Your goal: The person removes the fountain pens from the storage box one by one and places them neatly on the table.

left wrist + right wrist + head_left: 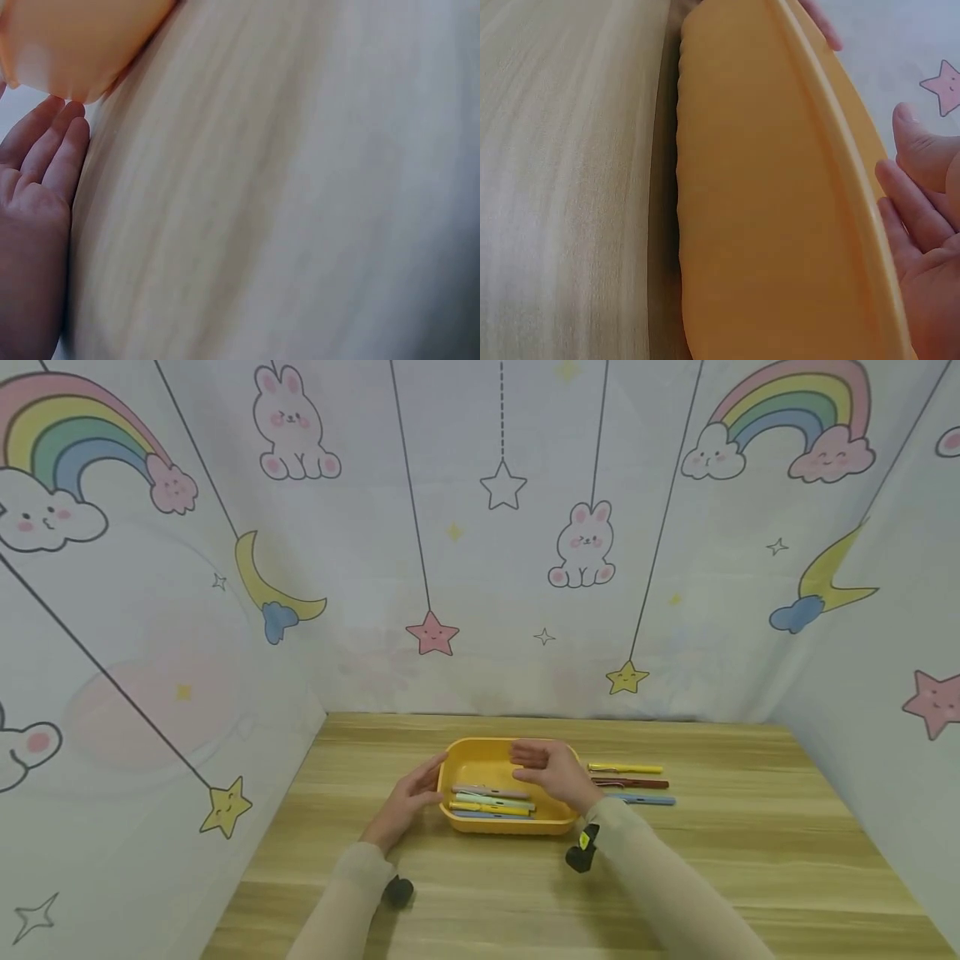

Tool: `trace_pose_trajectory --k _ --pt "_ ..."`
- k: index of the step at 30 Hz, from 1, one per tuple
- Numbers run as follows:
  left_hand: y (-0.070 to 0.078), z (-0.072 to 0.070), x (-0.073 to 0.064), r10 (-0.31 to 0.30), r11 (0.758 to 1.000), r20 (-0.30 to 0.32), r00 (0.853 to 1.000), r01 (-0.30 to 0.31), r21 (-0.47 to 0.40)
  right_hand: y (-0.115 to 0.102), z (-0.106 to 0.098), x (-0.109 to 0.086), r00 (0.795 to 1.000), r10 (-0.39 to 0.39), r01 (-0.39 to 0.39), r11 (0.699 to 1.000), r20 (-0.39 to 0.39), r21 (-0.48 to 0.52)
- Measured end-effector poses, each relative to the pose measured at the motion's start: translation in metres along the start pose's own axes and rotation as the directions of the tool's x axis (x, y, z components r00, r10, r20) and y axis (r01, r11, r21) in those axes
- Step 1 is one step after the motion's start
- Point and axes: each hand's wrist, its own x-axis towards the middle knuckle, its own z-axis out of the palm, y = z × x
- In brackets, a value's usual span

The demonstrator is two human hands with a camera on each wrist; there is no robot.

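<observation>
Toward the back of the table (pixel 465 902), tray (pixel 510 829): yellow-orange, rounded at the corners, set flat with its long side facing the person, between the two hands.
Pens in the tray: four, lying lengthwise side by side in the front left part; from back to front a pinkish pen (pixel 491 792), a mint pen (pixel 497 802), a yellow pen (pixel 480 808) and a blue pen (pixel 491 816) nearest the front wall.
Left hand (pixel 405 802): at the tray's left end, fingers stretched out close together along the outside of the wall, thumb apart from them near the rim; the left wrist view shows fingertips at the tray's outer face, seemingly in contact.
Right hand (pixel 558 774): over the tray's right part, fingers extended leftward and slightly bent, thumb held away from them; whether it touches the tray I cannot tell.
Pens beside the tray: three on the wood to its right, roughly parallel; a second yellow pen (pixel 626 768) farthest back, a dark red pen (pixel 633 783) between, a second blue pen (pixel 648 800) nearest, partly hidden by the right wrist.
Sleeves (pixel 675 885): pale, with a black device at each wrist.
Backdrop (pixel 360 552): whitish, printed with rabbits, rainbows, moons and stars.
</observation>
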Motion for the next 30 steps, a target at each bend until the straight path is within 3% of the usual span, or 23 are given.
trace_pose_trajectory --k 15,30 --pt "0.001 0.0 -0.001 -0.005 1.0 0.009 1.0 0.005 -0.013 0.009 0.014 0.006 0.997 0.068 -0.061 0.984 0.037 -0.169" --pt "0.003 0.001 -0.002 0.0 1.0 0.004 1.0 0.0 -0.01 0.018 0.015 0.01 0.994 0.074 -0.049 0.963 0.084 -0.265"
